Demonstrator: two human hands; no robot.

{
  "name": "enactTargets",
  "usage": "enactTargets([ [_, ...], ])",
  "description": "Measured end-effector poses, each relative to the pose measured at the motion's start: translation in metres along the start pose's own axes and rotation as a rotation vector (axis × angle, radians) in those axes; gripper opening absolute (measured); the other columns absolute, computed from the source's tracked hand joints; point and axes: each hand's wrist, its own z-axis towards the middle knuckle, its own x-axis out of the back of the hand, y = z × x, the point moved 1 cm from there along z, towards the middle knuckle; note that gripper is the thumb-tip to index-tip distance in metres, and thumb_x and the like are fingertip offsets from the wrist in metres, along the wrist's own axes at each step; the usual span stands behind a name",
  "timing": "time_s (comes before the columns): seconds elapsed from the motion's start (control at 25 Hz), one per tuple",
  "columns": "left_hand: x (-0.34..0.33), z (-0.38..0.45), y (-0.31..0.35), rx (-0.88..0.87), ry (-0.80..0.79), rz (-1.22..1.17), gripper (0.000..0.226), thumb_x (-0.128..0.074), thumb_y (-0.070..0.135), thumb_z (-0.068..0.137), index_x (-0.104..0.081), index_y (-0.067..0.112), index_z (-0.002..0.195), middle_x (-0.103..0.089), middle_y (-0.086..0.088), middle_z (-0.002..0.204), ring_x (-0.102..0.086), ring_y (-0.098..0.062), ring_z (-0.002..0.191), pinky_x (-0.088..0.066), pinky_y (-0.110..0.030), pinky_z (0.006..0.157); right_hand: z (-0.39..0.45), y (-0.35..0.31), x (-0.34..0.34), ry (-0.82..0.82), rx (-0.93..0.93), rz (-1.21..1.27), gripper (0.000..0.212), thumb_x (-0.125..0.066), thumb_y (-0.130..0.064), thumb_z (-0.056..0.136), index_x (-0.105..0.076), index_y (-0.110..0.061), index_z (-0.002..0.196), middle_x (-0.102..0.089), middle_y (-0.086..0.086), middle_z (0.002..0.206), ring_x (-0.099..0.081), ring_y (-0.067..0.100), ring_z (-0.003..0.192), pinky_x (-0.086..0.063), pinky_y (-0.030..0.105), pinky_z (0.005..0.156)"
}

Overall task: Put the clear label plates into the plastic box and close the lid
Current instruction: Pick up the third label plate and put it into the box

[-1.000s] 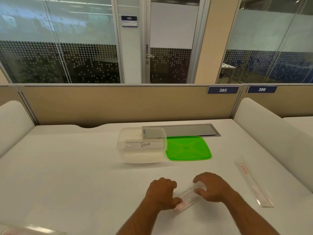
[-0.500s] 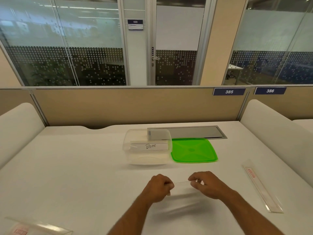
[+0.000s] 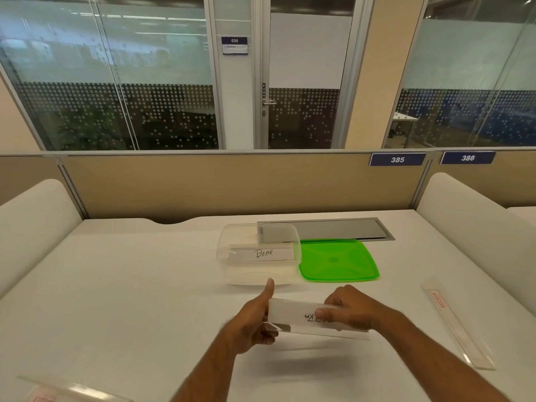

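Both forearms come in from the near edge of the white desk (image 3: pixel 116 285) and meet above its near middle part. The left hand (image 3: pixel 252 323) has its thumb (image 3: pixel 269 288) raised up, and its other fingers are curled around the left end of a clear label plate (image 3: pixel 293 316). The right hand (image 3: pixel 348 307) is turned with its back upward; its fingers are closed on the right part of the same plate, one finger lying across the front face. So both hands are clamped on this plate, one at each end, and they are apart from each other by most of the plate's length.

The plate is held above the desk, and its shadow lies on the surface below. Its long axis runs from left to right, almost parallel with the near edge, the right end a little lower. The handwriting on it appears upside down and I cannot read it.

The clear plastic box (image 3: pixel 258 274) stands open toward the far middle of the desk, with a plate marked "BEAR" (image 3: pixel 262 253) inside, leaning along its length. The green lid (image 3: pixel 338 261) lies flat just beside the box, on its right. One more long clear plate (image 3: pixel 458 323) lies near the right edge, pointing from far to near, and another one (image 3: pixel 58 391) is at the near left corner, partly out of the view.
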Motion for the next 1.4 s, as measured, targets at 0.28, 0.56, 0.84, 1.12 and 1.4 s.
enactTargets([
  [0.28, 0.003, 0.002, 0.007, -0.103, 0.018, -0.066, 0.088, -0.042, 0.087, 0.074, -0.068, 0.012, 0.112, -0.075, -0.018, 0.091, -0.064, -0.021, 0.066, -0.054, -0.033, 0.068, 0.005, -0.006, -0.004, -0.147, -0.183, 0.416, 0.057, -0.056, -0.057, 0.089, -0.065, -0.003, 0.102, -0.073, 0.027, 0.094, -0.07, 0.034, 0.071, -0.057, 0.041, 0.067],
  [0.56, -0.017, 0.005, 0.02, -0.329, 0.125, -0.056, 0.055, -0.049, 0.063, 0.092, -0.062, 0.017, 0.118, -0.07, -0.011, 0.113, -0.07, -0.023, 0.089, -0.057, -0.039, 0.083, 0.013, 0.0, -0.025, -0.128, -0.228, 0.815, 0.071, -0.064, -0.061, 0.078, -0.056, -0.003, 0.118, -0.072, 0.022, 0.098, -0.07, 0.037, 0.084, -0.057, 0.043, 0.073],
  [0.84, -0.03, 0.008, 0.021, -0.332, 0.049, 0.217, 0.059, -0.064, 0.071, 0.077, -0.063, 0.033, 0.122, -0.07, 0.01, 0.116, -0.065, -0.011, 0.105, -0.054, -0.036, 0.089, 0.025, -0.022, -0.059, 0.066, -0.154, 1.411, 0.04, -0.066, -0.021, 0.083, -0.065, 0.0, 0.117, -0.07, 0.025, 0.105, -0.067, 0.042, 0.093, -0.057, 0.053, 0.08],
  [1.12, -0.011, 0.008, 0.034, -0.441, 0.147, 0.575, 0.091, -0.091, 0.055, 0.048, -0.058, 0.029, 0.129, -0.062, 0.011, 0.121, -0.061, -0.007, 0.107, -0.054, -0.015, 0.079, 0.034, -0.028, -0.062, 0.263, -0.047, 1.537, 0.037, -0.072, -0.003, 0.072, -0.067, -0.002, 0.109, -0.073, 0.02, 0.103, -0.072, 0.031, 0.091, -0.062, 0.036, 0.067],
  [1.4, 0.011, 0.003, 0.053, -0.445, 0.183, 0.624, 0.059, -0.091, 0.031, 0.061, -0.072, 0.016, 0.116, -0.071, -0.003, 0.115, -0.067, -0.021, 0.102, -0.061, -0.032, 0.082, 0.033, -0.025, -0.051, 0.372, -0.036, 1.545, 0.033, -0.073, -0.009, 0.072, -0.069, -0.015, 0.104, -0.075, 0.009, 0.099, -0.073, 0.025, 0.088, -0.059, 0.046, 0.08],
])
